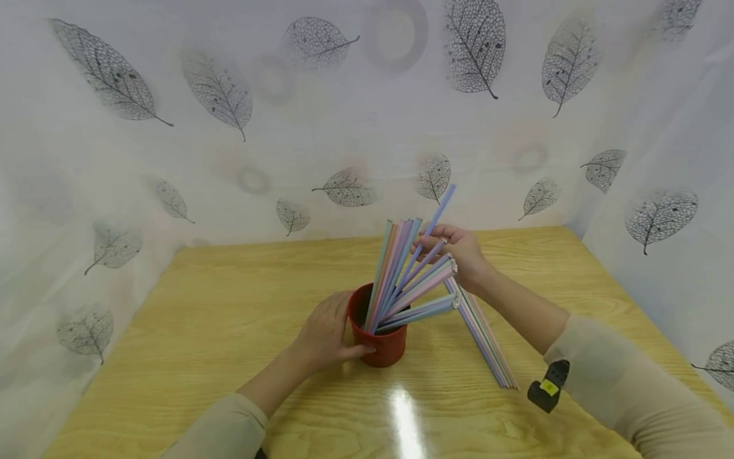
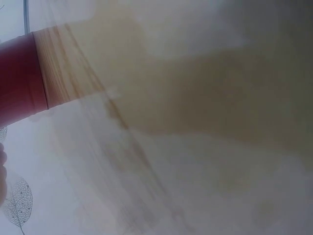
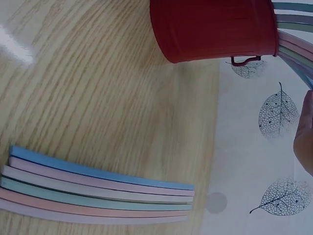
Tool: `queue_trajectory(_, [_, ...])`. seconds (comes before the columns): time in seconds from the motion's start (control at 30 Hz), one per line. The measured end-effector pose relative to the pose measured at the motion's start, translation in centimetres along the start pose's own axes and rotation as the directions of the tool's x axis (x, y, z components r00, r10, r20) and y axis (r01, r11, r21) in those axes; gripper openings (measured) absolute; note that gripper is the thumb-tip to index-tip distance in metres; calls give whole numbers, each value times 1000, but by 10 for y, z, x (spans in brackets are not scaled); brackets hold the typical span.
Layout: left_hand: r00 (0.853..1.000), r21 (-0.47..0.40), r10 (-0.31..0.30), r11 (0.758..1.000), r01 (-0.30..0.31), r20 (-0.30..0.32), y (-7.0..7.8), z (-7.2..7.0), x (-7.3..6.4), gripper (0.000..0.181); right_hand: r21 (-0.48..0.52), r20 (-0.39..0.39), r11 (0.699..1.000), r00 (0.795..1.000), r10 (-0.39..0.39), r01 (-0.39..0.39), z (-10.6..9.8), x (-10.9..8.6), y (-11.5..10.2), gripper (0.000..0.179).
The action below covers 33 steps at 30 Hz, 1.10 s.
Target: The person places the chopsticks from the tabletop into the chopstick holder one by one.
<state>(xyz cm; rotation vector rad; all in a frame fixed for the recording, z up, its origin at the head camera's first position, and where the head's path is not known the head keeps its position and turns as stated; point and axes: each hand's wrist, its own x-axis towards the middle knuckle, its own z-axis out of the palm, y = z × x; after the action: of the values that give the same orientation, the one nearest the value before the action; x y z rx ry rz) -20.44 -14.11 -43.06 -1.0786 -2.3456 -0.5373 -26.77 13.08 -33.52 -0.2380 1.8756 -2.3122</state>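
A small red bucket (image 1: pixel 384 352) stands upright near the table's middle, with many pastel straws (image 1: pixel 421 290) fanning out of it to the right. My left hand (image 1: pixel 321 335) grips the bucket's left side, thumb across the front and fingers behind. Above the bucket's right side, my right hand (image 1: pixel 459 255) pinches a blue-violet straw (image 1: pixel 443 207) that slants down among the others; its lower end is hidden by them. In the left wrist view, part of the bucket (image 2: pixel 22 78) shows at the left edge.
To the right of the bucket, several loose straws (image 1: pixel 484 338) lie side by side on the wooden table (image 1: pixel 241 306). They also appear in the right wrist view as a pastel row (image 3: pixel 102 186). A leaf-printed white sheet (image 1: pixel 229 178) backs the table.
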Motion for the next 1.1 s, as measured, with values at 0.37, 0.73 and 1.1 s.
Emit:
queue_trajectory(0.37, [999,-14,25,1000,-26,-37,-1,3,0,89,-123,184,979,966,181,-160,-5,-4,11,9])
queue_trajectory(0.73, [1000,-18,7,1000,-7,0,-2,2,0,91,-246,228,959,953,199,-142,-19,-4,21,28])
queue_trajectory(1.1, [1000,-9,4,1000,-4,13,-1,1,0,90,-137,177,973,962,206,-183,-29,-2,25,21])
